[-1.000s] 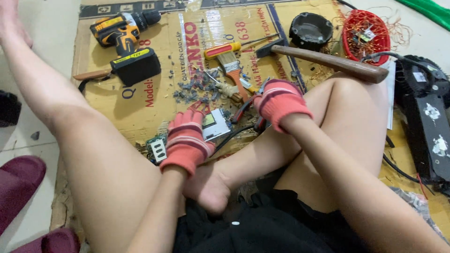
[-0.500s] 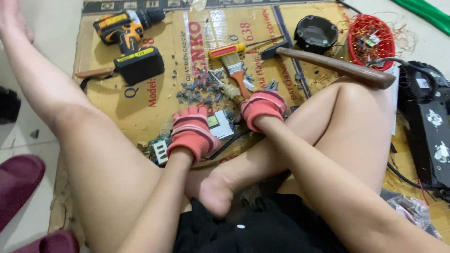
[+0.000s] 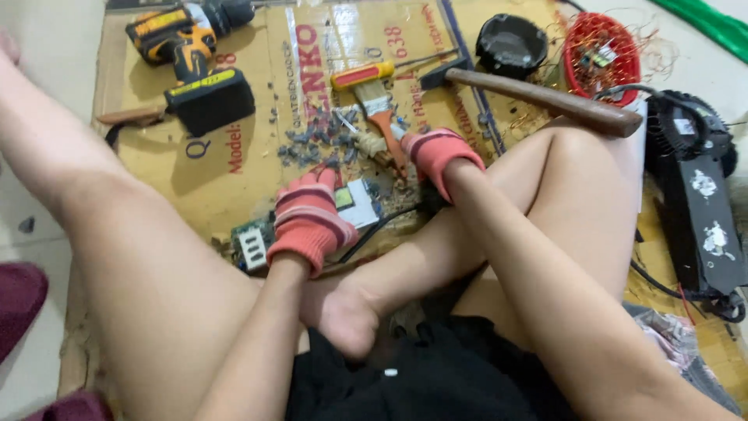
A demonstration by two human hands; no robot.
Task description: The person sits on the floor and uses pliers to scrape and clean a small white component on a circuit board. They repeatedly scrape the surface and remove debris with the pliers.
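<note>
Left hand [image 3: 312, 214] now pressed flat on circuit board [image 3: 354, 204], right hand [image 3: 433, 154] clenched, nearer paintbrush [image 3: 379, 109].

This looks like an informal repair workshop on the floor of a home. A flattened cardboard sheet [image 3: 234, 168] lies on the pale tiled floor [image 3: 47, 47] as a work mat. On it are a cordless drill [image 3: 195, 43], a hammer [image 3: 545, 97], a paintbrush [image 3: 379, 105], loose small electronic parts [image 3: 312, 140] and a circuit board [image 3: 253, 245]. A red basket [image 3: 604, 54] with copper wire stands at the far right corner.
</note>
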